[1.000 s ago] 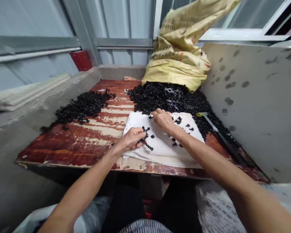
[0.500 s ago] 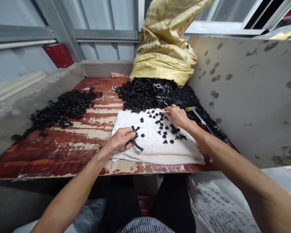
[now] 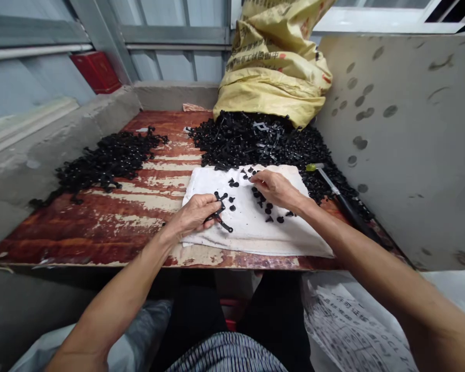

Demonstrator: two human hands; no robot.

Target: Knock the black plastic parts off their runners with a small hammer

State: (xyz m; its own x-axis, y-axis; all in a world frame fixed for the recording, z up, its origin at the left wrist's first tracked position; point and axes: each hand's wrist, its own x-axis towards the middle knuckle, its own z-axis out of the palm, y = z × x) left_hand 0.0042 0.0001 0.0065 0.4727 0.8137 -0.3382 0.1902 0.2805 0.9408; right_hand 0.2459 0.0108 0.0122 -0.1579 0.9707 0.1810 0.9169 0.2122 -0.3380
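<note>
My left hand [image 3: 197, 212] is closed around a black jointed bracket [image 3: 227, 227], whose thin arms with round ends stick out past the thumb. Over the white cloth [image 3: 213, 238], my right hand [image 3: 274, 187] has its thumb and fingers drawn together, fingertips among small black pieces; whether it grips one is hidden. These small black stemmed discs [image 3: 280, 219] lie scattered on the cloth, several of them under and around the right hand. A few small black pieces [image 3: 232, 207] sit close to the bracket.
Behind the cloth, a large heap of black parts [image 3: 240, 139] spills from a yellow woven sack [image 3: 271, 95]. Another pile of black brackets [image 3: 104, 163] lies left on the worn red tabletop [image 3: 139, 227]. A hammer [image 3: 335, 191] rests at right beside an upright board [image 3: 411, 134].
My right hand has moved left across the cloth, nearer to my left hand, which keeps the bracket in its grip. The whole view has shifted slightly.
</note>
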